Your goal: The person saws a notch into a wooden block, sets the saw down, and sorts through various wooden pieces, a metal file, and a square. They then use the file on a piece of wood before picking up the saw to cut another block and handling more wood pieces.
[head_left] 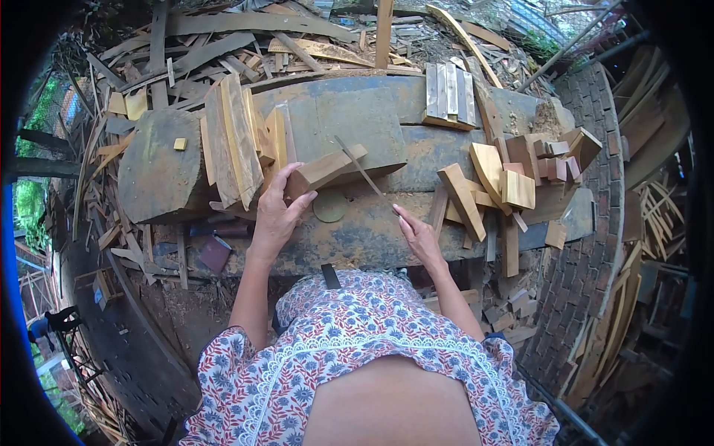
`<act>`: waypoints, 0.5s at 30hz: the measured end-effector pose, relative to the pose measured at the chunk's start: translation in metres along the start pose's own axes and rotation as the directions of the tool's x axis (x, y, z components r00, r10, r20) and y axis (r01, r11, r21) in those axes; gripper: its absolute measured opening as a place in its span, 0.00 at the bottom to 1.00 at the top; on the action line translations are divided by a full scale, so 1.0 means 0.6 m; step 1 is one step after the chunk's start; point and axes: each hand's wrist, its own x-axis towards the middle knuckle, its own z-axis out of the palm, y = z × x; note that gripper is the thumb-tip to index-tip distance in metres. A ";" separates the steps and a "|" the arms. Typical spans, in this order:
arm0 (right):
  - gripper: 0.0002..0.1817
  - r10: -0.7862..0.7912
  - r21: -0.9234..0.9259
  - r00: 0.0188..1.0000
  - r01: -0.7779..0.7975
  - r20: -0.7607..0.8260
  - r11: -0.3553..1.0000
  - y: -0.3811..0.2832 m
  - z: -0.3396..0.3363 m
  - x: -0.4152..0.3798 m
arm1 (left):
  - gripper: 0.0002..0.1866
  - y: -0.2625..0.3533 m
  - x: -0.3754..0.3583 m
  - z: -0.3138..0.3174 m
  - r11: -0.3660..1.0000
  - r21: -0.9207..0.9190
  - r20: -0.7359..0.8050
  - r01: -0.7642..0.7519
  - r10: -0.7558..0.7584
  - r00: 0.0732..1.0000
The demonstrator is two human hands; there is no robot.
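Observation:
In the head view, my left hand (pixel 278 212) is closed on the near end of a wooden block (pixel 327 168), thumb on the near side and fingers over its end. The block slants up to the right, against a large greyish wooden block (pixel 346 111) lying on the bench. My right hand (pixel 421 239) grips the lower end of a long, thin, file-like tool (pixel 368 181). Its narrow shaft points up and left and crosses the right end of the wooden block. A round greenish disc (pixel 329 207) lies just below the block, between my hands.
Upright boards (pixel 236 141) and a broad stump (pixel 160 167) with a small yellow block (pixel 180 144) stand left. Cut wood pieces (pixel 517 186) pile up at right, below a stack of strips (pixel 450 97). A dark red pouch (pixel 216 253) lies near the bench's front edge.

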 end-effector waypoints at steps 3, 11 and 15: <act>0.18 -0.035 -0.031 0.999 0.034 -0.025 0.999 -0.033 -0.002 -0.002 | 0.26 -0.006 -0.007 -0.004 0.998 0.069 -0.014 0.004 -0.003 1.000; 0.19 0.037 -0.200 0.999 -0.029 0.037 0.979 0.023 -0.008 0.003 | 0.26 -0.003 -0.013 -0.002 0.991 0.124 0.044 -0.048 0.043 0.998; 0.19 0.115 -0.020 0.993 -0.115 0.001 0.993 0.074 -0.016 0.004 | 0.25 0.008 -0.018 -0.002 0.992 0.112 0.026 0.063 -0.066 0.997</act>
